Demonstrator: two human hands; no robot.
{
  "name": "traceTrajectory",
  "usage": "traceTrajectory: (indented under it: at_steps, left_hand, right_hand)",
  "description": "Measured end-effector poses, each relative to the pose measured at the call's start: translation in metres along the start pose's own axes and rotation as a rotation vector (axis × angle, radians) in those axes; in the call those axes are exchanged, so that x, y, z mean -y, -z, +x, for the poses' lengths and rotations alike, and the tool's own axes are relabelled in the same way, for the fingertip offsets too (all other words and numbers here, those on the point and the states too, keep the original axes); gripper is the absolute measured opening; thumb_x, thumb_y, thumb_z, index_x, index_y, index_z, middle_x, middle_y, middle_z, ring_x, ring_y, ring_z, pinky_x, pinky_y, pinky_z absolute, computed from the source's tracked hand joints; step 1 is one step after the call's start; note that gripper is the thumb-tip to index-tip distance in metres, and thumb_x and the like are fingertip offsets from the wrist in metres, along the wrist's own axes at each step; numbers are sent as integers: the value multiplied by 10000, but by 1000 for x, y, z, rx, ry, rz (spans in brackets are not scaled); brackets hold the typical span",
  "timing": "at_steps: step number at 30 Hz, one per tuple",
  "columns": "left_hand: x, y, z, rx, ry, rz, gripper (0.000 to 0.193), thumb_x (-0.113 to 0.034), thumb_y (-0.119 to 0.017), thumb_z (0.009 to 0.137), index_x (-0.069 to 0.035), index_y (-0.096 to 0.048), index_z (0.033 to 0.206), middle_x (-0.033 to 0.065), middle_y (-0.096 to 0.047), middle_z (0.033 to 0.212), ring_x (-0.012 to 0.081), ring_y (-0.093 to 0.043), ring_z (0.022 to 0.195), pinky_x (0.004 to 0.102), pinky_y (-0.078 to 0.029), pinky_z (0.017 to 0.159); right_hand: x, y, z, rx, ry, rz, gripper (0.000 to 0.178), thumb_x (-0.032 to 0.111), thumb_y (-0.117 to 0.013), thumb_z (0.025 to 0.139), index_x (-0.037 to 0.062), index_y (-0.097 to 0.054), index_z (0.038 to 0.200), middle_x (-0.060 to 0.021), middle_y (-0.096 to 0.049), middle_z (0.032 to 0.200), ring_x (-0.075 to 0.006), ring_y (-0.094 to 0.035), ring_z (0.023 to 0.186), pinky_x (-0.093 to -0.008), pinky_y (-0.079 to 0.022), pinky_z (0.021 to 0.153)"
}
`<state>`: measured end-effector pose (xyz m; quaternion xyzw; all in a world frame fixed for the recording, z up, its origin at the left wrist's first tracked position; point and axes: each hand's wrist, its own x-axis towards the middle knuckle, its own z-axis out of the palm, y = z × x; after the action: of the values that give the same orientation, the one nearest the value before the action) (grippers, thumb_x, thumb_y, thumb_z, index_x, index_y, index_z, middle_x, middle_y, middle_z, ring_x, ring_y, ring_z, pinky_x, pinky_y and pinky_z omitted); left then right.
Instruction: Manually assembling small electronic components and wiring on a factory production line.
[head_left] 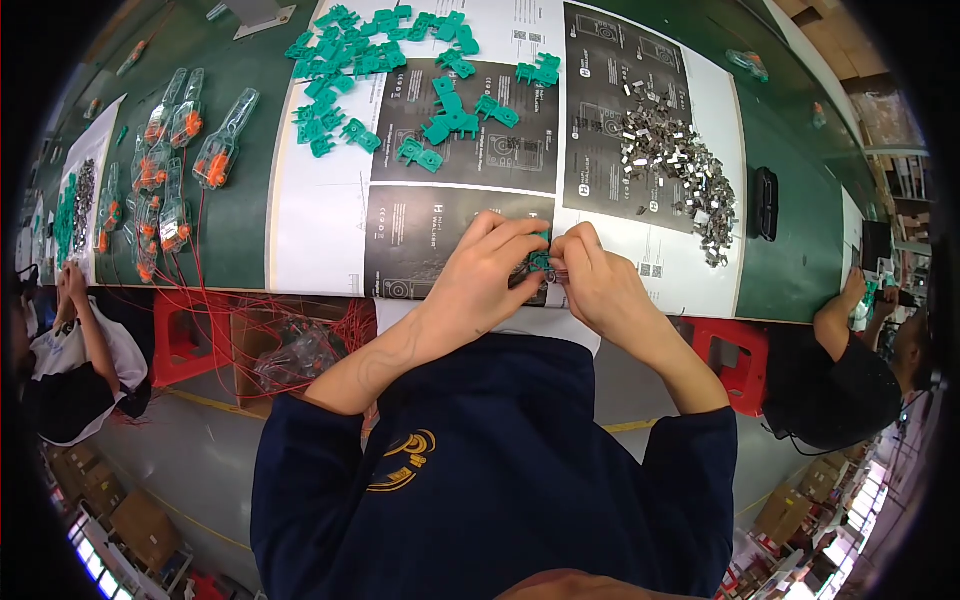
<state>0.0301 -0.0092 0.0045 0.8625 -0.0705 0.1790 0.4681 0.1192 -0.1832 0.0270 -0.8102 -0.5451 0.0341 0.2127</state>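
Near the table's front edge my two hands meet over a printed sheet. My left hand (487,262) is closed on a small green plastic part (540,262), mostly covered by the fingers. Fingertips of my right hand (606,278) pinch together right beside that part; what they hold is too small and hidden to name. Beyond my left hand lie more green plastic parts (345,60), heaped and scattered on the sheets. Past my right hand is a spread pile of small shiny metal clips (690,170).
Clear-handled pieces with orange insides (222,140) and red wires (215,312) lie at the left. A black case (766,204) sits at the right on the green table (800,270). Red stools (735,365) stand under the edge. People work at both sides.
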Motion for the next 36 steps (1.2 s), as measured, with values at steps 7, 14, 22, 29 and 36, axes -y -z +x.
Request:
traceTrajectory:
  at_steps: [7, 14, 22, 29, 36]
  left_hand:
    - [0, 1, 0, -11, -12, 0, 364, -4, -742, 674, -7, -643, 1024, 95, -614, 1188, 296, -537, 990, 365, -474, 867]
    - [3, 1, 2, -17, -20, -35, 287, -6, -741, 697, -9, -645, 967, 107, -598, 1153, 310, -527, 1006, 376, -465, 878]
    - [-5, 1, -16, -12, -145, 195, 293, -63, -749, 690, -14, -656, 964, 118, -595, 1154, 285, -527, 971, 366, -463, 822]
    - [-2, 7, -14, 56, -177, 247, 294, -65, -720, 683, -25, -677, 971, 108, -595, 1207, 278, -537, 939, 354, -458, 800]
    - [-6, 15, -13, 145, -227, 405, 243, -90, -661, 692, -38, -669, 930, 103, -590, 1194, 249, -525, 955, 338, -414, 774]
  right_hand:
    - [-7, 8, 8, 154, -10, 35, 219, -25, -615, 792, -7, -479, 963, -128, -514, 928, -318, -619, 662, -415, -497, 537]
    - [-12, 13, 13, 106, -91, 301, 161, -37, -630, 778, -15, -491, 856, -113, -536, 865, -314, -612, 690, -377, -491, 583]
    - [27, 18, -11, -88, 127, 688, 237, -51, -651, 692, 42, -447, 618, -81, -465, 652, -262, -475, 584, -342, -445, 608]
    - [31, -67, -18, -469, 480, 525, 307, -89, -662, 615, 64, -406, 544, -74, -426, 611, -268, -458, 556, -360, -428, 598]
    - [37, -83, -16, -620, 458, 382, 320, -120, -621, 582, 64, -366, 522, -84, -400, 561, -265, -421, 508, -359, -411, 578]
